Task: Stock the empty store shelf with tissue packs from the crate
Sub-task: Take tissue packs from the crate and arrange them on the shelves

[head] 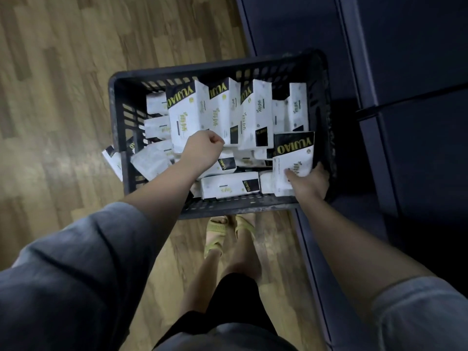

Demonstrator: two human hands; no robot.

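Right hand (310, 182) grips a tissue pack (293, 158); left hand (202, 150) fisted above crate (228, 207)

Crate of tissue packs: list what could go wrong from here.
1. The right hand pinches one upright pack by its lower edge only; it may slip as it is lifted.
2. The left hand curls over a tall pack in a leaning row; pulling it could topple its neighbours.
3. One loose pack shows outside the crate at its left wall, near the floor, and could be missed or stepped on.

Crate (119, 117) open above; tissue packs (228, 184) crowd inside.
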